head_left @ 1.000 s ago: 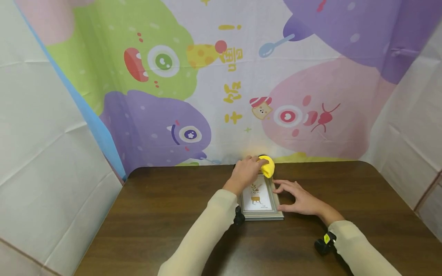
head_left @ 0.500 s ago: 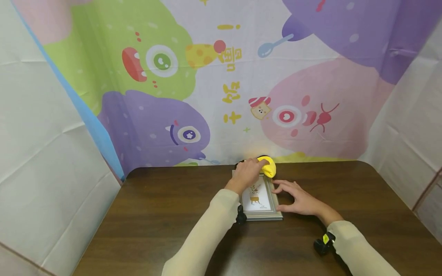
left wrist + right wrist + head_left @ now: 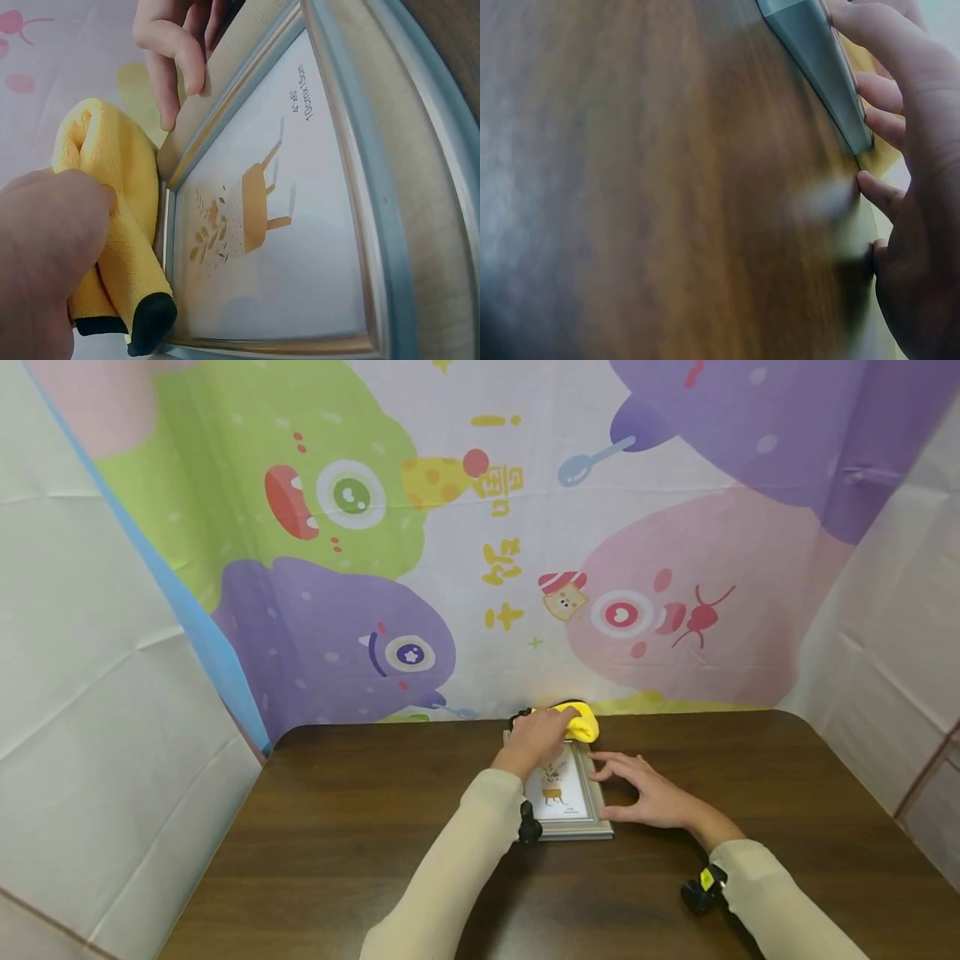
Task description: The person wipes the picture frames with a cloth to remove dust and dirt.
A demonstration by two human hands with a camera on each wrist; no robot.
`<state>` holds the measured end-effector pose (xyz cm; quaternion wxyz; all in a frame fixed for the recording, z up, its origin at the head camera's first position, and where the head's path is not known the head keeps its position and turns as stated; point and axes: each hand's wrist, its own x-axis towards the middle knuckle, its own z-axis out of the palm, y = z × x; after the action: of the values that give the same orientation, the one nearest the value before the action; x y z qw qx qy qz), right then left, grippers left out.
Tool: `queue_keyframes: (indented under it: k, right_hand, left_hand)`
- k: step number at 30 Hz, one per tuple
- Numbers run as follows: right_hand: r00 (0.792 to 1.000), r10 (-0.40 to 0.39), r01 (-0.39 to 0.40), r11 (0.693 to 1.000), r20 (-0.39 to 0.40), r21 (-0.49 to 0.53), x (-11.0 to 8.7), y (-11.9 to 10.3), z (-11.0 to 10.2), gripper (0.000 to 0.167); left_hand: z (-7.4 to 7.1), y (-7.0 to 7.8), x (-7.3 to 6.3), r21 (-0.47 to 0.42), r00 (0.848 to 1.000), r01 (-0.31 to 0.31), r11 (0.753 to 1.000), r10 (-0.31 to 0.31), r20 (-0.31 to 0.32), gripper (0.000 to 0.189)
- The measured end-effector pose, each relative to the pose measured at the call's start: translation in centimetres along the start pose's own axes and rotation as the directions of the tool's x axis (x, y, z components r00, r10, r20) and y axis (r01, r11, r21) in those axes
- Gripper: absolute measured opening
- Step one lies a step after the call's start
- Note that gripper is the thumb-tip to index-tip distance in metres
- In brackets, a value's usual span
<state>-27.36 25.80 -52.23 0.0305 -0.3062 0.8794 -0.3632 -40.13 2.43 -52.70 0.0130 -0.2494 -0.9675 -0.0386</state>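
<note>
A picture frame (image 3: 577, 829) with grey and pale moulding lies on the table, holding a print of a potted plant. My left hand (image 3: 536, 740) grips a folded yellow cloth (image 3: 587, 724) with black edging over the frame's far end. In the left wrist view, the cloth (image 3: 135, 187) bunches under the fingers against the inner moulding. On the frame's right side, my right hand (image 3: 654, 793) rests its fingertips and thumb, spread apart along the outer edge. The right wrist view has the thumb and fingers beside the frame's grey side (image 3: 821, 67). The left hand hides the frame's upper left part.
The dark wooden table (image 3: 360, 827) reaches back to a hanging cloth (image 3: 495, 668) printed with cartoon monsters. Pale panels (image 3: 97, 693) stand on both sides. Black wrist cameras are strapped at both sleeves.
The left hand and cloth have shifted slightly at the frame's far end, and more yellow now shows above the knuckles. The right hand keeps its place on the frame's right edge.
</note>
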Motion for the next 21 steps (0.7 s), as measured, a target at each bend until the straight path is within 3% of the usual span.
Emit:
queue_keyframes:
  k: [4,6,10,11,13,17,18,21]
  right_hand:
    - [1.000,-0.005,0.005,1.000,0.004,0.002,0.0,0.1,-0.1,0.043]
    - [1.000,-0.006,0.006,1.000,0.006,0.001,0.0,0.1,-0.1,0.043]
    - [1.000,0.004,-0.004,1.000,0.011,0.000,0.0,0.0,-0.2,0.043]
    - [1.000,0.004,-0.004,1.000,0.012,-0.001,0.0,-0.1,-0.3,0.043]
    - [1.000,0.005,-0.005,1.000,0.014,-0.003,0.0,-0.1,-0.3,0.044]
    - [1.000,0.012,-0.012,1.000,0.015,-0.007,0.0,0.0,-0.2,0.045]
    - [1.000,0.013,-0.013,1.000,0.016,-0.007,0.0,0.0,-0.2,0.045]
    - [1.000,0.016,-0.016,1.000,0.015,-0.008,0.0,0.1,-0.1,0.044]
  left_hand:
    - [-1.1,0.7,-0.7,0.025,1.000,0.008,1.000,-0.009,0.012,0.052]
    - [-1.0,0.7,-0.6,0.044,1.000,0.007,0.999,-0.007,0.017,0.052]
    - [-4.2,1.9,-2.9,0.062,0.998,-0.007,0.998,0.003,0.059,0.051]
    - [-3.6,1.7,-2.6,0.064,0.999,-0.010,0.998,0.007,0.043,0.050]
    - [-4.8,2.1,-3.6,0.067,0.999,-0.011,0.998,0.008,0.048,0.049]
    - [-5.2,2.4,-4.3,0.084,0.999,0.000,0.996,-0.003,0.038,0.049]
    - [-6.3,2.7,-5.0,0.089,0.999,0.001,0.996,-0.006,0.049,0.050]
    - [-5.9,2.3,-4.6,0.099,0.999,0.001,0.995,-0.006,0.048,0.051]
